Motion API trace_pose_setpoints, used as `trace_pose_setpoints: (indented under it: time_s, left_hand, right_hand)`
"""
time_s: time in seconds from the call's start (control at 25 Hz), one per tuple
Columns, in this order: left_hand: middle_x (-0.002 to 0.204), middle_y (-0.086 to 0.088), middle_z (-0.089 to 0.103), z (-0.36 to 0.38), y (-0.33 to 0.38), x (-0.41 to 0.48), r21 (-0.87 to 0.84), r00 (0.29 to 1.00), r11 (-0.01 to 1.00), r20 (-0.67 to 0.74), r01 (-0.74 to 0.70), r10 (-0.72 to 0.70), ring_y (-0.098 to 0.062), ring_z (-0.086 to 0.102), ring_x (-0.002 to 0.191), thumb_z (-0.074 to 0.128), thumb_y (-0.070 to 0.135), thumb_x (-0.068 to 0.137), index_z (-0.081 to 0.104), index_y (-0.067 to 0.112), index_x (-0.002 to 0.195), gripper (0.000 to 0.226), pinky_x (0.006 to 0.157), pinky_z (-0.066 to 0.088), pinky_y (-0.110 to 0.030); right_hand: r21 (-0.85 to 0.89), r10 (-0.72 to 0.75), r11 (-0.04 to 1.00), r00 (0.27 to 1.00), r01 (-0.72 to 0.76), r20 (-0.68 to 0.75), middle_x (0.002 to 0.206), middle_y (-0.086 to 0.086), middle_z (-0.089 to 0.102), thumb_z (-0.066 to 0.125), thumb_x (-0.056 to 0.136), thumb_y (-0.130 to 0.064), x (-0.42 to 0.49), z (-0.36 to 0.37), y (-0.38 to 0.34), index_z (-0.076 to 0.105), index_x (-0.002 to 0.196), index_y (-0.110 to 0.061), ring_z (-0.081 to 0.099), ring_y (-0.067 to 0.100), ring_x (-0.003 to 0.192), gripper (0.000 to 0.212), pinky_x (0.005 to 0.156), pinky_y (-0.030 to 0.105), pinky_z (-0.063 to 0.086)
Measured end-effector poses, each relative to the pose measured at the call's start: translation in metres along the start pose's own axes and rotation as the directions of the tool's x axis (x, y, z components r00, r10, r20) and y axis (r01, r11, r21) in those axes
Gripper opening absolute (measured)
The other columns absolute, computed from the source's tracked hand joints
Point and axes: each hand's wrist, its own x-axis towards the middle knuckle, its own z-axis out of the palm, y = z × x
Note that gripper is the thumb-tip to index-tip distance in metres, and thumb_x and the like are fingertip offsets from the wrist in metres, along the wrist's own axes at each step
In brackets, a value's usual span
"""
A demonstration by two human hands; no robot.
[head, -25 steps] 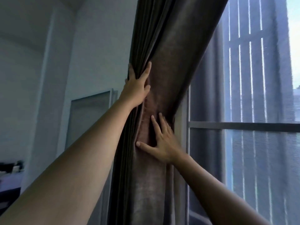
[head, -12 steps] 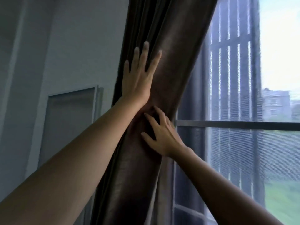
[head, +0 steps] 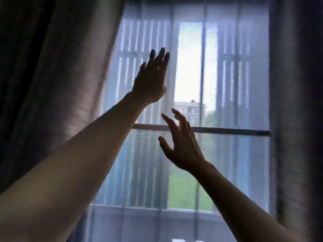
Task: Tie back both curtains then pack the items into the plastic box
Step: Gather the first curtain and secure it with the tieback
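Before the gauzy sheer [head: 236,84], left hand [head: 150,81] and right hand [head: 181,145] spread, empty; dark curtain [head: 52,67] seems softly pleated.

Dark grey-brown curtains [head: 57,70] L & R, pale blue-white sheer [head: 241,154] w/ vertical stripes, green lawn [head: 181,193].

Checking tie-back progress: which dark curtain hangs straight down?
The right curtain; its edge drops vertically, while the left curtain slants leftward going down.
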Motion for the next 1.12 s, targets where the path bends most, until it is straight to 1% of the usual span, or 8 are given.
trace_pose_setpoints:
  time_s: [0.12, 0.28, 0.4, 0.52, 0.64, 0.72, 0.96, 1.12]
  left_hand:
    - [0.159, -0.010, 0.000, 0.032, 0.071, 0.007, -0.119, 1.000, 0.992, -0.010, -0.030, 0.029, -0.029, -0.003, 0.146, 0.039, -0.001, 0.089, 0.004, 0.009, 0.149, 0.071, 0.117, 0.013, -0.049]
    - [0.159, -0.011, 0.001, 0.069, 0.171, 0.008, -0.365, 0.999, 0.931, 0.039, 0.022, -0.008, -0.030, -0.002, 0.146, 0.036, 0.002, 0.091, 0.007, 0.007, 0.149, 0.065, 0.117, 0.014, -0.049]
    - [0.158, -0.013, 0.007, 0.093, 0.241, 0.004, -0.590, 0.999, 0.807, 0.044, 0.021, 0.007, -0.031, 0.002, 0.146, 0.034, 0.018, 0.095, 0.013, 0.007, 0.148, 0.058, 0.116, 0.016, -0.054]
    - [0.159, -0.005, 0.005, 0.114, 0.306, 0.002, -0.793, 0.996, 0.607, 0.092, 0.062, 0.018, -0.023, 0.001, 0.146, 0.027, 0.037, 0.097, 0.012, 0.017, 0.149, 0.058, 0.118, 0.011, -0.050]
    - [0.159, 0.001, -0.004, 0.147, 0.362, 0.013, -0.794, 0.994, 0.605, 0.013, -0.053, 0.104, -0.017, -0.007, 0.146, 0.028, 0.044, 0.098, 0.005, 0.033, 0.149, 0.057, 0.116, 0.004, -0.045]
    - [0.159, 0.003, -0.009, 0.167, 0.392, 0.028, -0.818, 0.989, 0.572, 0.026, -0.062, 0.145, -0.015, -0.011, 0.145, 0.026, 0.047, 0.098, 0.000, 0.037, 0.148, 0.057, 0.116, 0.001, -0.043]
    - [0.158, -0.001, -0.017, 0.207, 0.490, 0.073, -0.879, 0.974, 0.451, -0.059, -0.154, 0.217, -0.018, -0.015, 0.145, 0.032, 0.062, 0.090, -0.009, 0.032, 0.148, 0.077, 0.116, -0.001, -0.047]
    - [0.157, -0.004, -0.021, 0.233, 0.546, 0.097, -0.894, 0.968, 0.405, -0.102, -0.191, 0.230, -0.022, -0.019, 0.144, 0.031, 0.064, 0.089, -0.012, 0.031, 0.147, 0.080, 0.114, -0.004, -0.050]
  right_hand:
    - [-0.152, 0.061, 0.987, 0.998, -0.056, 0.025, 0.156, 0.010, 0.018, 0.035, 0.084, -0.050, -0.043, -0.061, 0.048, 0.031, 0.144, -0.021, 0.028, 0.027, 0.140, 0.066, 0.110, 0.040, 0.029]
    - [-0.347, 0.157, 0.925, 0.987, -0.154, -0.021, 0.151, 0.014, 0.029, 0.046, 0.085, -0.042, -0.103, -0.137, 0.110, 0.036, 0.139, -0.018, 0.037, 0.031, 0.134, 0.060, 0.105, 0.043, 0.036]
    - [-0.436, 0.247, 0.858, 0.962, -0.272, -0.114, 0.146, 0.015, 0.035, 0.050, 0.083, -0.036, -0.143, -0.171, 0.140, 0.039, 0.136, -0.018, 0.041, 0.030, 0.129, 0.057, 0.102, 0.042, 0.039]
    - [-0.517, 0.317, 0.746, 0.907, -0.420, -0.278, 0.146, 0.013, 0.037, 0.062, 0.078, -0.037, -0.174, -0.188, 0.170, 0.040, 0.136, -0.019, 0.041, 0.029, 0.129, 0.065, 0.105, 0.041, 0.035]
    - [-0.561, 0.355, 0.655, 0.862, -0.506, -0.362, 0.145, 0.013, 0.037, 0.068, 0.072, -0.045, -0.202, -0.195, 0.209, 0.029, 0.143, -0.022, 0.040, 0.029, 0.131, 0.084, 0.108, 0.044, 0.031]
    - [-0.579, 0.377, 0.604, 0.837, -0.547, -0.397, 0.145, 0.014, 0.036, 0.070, 0.069, -0.048, -0.218, -0.201, 0.237, 0.023, 0.145, -0.021, 0.037, 0.029, 0.132, 0.094, 0.109, 0.046, 0.026]
    - [-0.568, 0.383, 0.423, 0.707, -0.706, -0.594, 0.154, 0.019, 0.019, 0.070, 0.066, -0.058, -0.253, -0.239, 0.325, 0.009, 0.147, -0.013, 0.016, 0.030, 0.143, 0.111, 0.113, 0.049, 0.008]
    - [-0.583, 0.409, 0.320, 0.664, -0.747, -0.626, 0.156, 0.020, 0.010, 0.070, 0.062, -0.063, -0.271, -0.266, 0.372, 0.003, 0.147, -0.012, 0.008, 0.029, 0.145, 0.120, 0.114, 0.047, 0.002]
